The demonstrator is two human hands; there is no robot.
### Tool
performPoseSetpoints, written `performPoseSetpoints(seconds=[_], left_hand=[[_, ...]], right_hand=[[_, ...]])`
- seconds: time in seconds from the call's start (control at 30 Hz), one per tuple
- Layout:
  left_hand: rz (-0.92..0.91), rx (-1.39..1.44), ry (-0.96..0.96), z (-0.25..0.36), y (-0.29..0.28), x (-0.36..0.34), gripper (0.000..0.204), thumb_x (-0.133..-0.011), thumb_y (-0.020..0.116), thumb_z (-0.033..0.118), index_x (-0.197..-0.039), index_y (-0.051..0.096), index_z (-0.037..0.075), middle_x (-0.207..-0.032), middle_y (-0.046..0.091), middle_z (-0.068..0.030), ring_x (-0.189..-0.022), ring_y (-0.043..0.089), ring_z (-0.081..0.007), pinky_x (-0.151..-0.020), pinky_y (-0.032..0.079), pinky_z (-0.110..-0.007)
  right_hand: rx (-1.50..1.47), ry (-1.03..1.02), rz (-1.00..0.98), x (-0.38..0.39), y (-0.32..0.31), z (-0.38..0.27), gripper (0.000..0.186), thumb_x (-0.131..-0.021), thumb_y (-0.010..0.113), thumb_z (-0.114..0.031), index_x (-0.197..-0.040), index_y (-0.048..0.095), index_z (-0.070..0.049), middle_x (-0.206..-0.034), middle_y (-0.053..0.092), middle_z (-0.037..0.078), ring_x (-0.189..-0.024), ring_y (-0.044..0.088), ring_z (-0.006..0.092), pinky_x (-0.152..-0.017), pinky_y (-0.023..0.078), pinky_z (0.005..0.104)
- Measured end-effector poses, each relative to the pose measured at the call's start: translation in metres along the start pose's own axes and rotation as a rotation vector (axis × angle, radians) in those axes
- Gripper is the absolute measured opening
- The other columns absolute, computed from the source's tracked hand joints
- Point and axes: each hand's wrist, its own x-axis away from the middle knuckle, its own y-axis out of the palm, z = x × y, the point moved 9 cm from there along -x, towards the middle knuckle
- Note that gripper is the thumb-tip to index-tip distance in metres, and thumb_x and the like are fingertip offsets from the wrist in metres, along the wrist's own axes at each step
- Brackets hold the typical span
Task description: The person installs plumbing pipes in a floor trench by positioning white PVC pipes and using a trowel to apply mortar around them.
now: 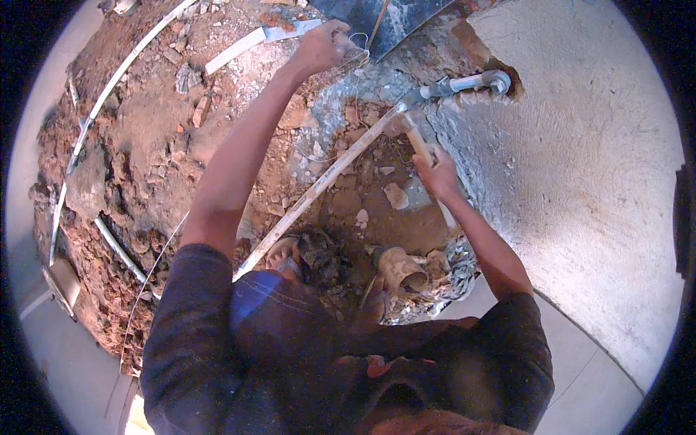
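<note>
My left hand [325,48] is stretched to the far side, its fingers pinched together at a thin pale string [358,36]. The string loops beside a thin brown rod [378,26]. My right hand [438,174] is wrapped round the wooden handle of a hammer [419,138]. Its head end lies by the joint of a long, dirty white pipe [326,181] and is hard to make out. From that joint a grey pipe fitting [453,85] runs to an elbow [497,82] in a hole in the wall. A pale flat strip [235,51] lies left of my left hand.
Broken earth and rubble [167,145] cover the left and middle. A plastered wall [587,138] rises on the right. A short, dirty pipe piece [403,272] lies near my body. A thin white pipe [116,87] curves along the far left. A dark blue sheet [406,18] is at the top.
</note>
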Motion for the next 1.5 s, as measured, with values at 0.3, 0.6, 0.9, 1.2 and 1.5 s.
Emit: performPoseSetpoints(seconds=[0.3,0.6,0.9,1.2,1.5], left_hand=[[0.088,0.141,-0.1,0.014,-0.041,0.057,0.035,-0.081,0.07,0.024,-0.11,0.065,0.005,-0.093,0.068,-0.0153,-0.086,0.066,-0.0257,-0.081,0.052,-0.035],[0.092,0.218,-0.408,0.07,-0.09,0.185,0.032,-0.088,0.062,0.029,-0.102,0.064,0.0,-0.093,0.067,-0.0142,-0.083,0.063,-0.0197,-0.074,0.05,-0.035],[0.186,0.313,-0.991,0.161,-0.221,0.458,0.024,-0.09,0.062,0.022,-0.081,0.06,0.0,-0.065,0.053,-0.0032,-0.063,0.047,-0.0129,-0.061,0.043,-0.033],[-0.126,0.296,-1.349,0.329,-0.253,0.656,0.043,-0.091,0.054,0.041,-0.102,0.068,0.002,-0.098,0.067,-0.0242,-0.096,0.064,-0.0379,-0.085,0.047,-0.044],[-0.026,0.355,-1.487,0.438,-0.272,0.702,0.049,-0.092,0.051,0.046,-0.107,0.067,0.002,-0.11,0.064,-0.0246,-0.109,0.06,-0.0351,-0.093,0.044,-0.044]], right_hand=[[-0.547,0.559,-0.224,0.056,0.038,0.112,0.016,-0.095,0.055,-0.024,-0.096,0.053,-0.009,-0.065,0.054,0.001,-0.047,0.049,0.0097,-0.042,0.042,0.0258],[0.536,0.034,-0.383,0.088,0.006,0.089,0.046,-0.092,0.053,-0.039,-0.107,0.06,0.004,-0.102,0.062,0.029,-0.098,0.058,0.0471,-0.088,0.047,0.0494],[0.615,-0.385,-0.547,0.301,-0.127,-0.001,0.022,-0.088,0.051,-0.022,-0.076,0.06,-0.007,-0.075,0.062,0.018,-0.072,0.062,0.0352,-0.063,0.049,0.0484],[-0.107,0.596,-0.78,0.399,-0.247,-0.146,0.02,-0.089,0.061,-0.023,-0.098,0.065,-0.005,-0.078,0.067,0.007,-0.061,0.062,0.0137,-0.054,0.051,0.0289],[0.016,0.22,-0.758,0.363,-0.263,-0.152,0.024,-0.091,0.059,-0.025,-0.101,0.064,-0.003,-0.075,0.066,0.007,-0.058,0.06,0.0129,-0.05,0.049,0.0263]])
